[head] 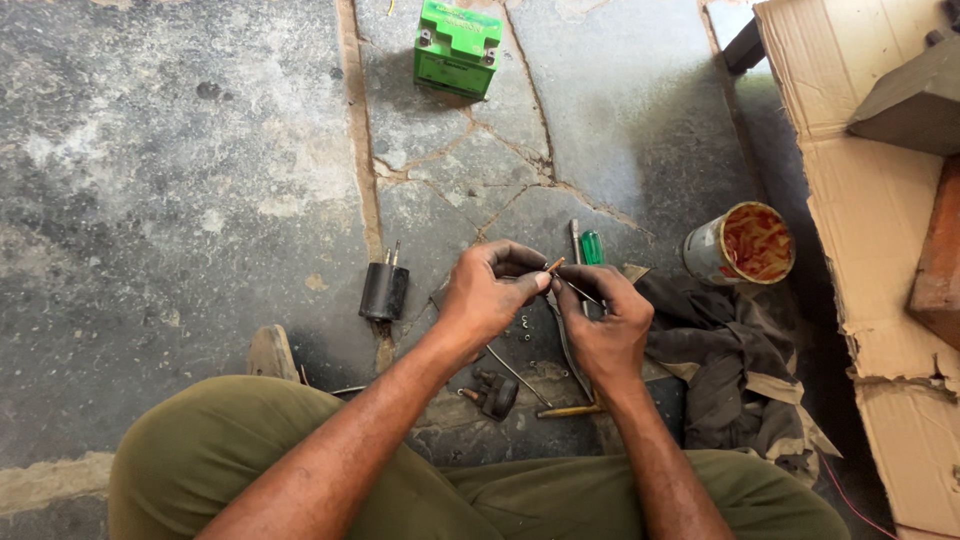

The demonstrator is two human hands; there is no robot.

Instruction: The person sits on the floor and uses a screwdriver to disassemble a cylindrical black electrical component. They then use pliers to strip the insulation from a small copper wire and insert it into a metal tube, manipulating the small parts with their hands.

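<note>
Over the cracked stone floor (pixel 200 180), the left hand (pixel 490 295) and right hand (pixel 600 320) meet, each curled nearly shut, pinching a thin copper-tipped wire (pixel 556 265) between fingertips. Its short exposed end slants up and away to the right; what lies inside the fingers is hidden, perhaps more wire. Just beyond lies a green-handled screwdriver (pixel 591 247), lengthwise away from the person. A black cylindrical part (pixel 384 290) stands to the left, a green battery (pixel 457 47) farther off, an open tin (pixel 742 244) to the right.
</note>
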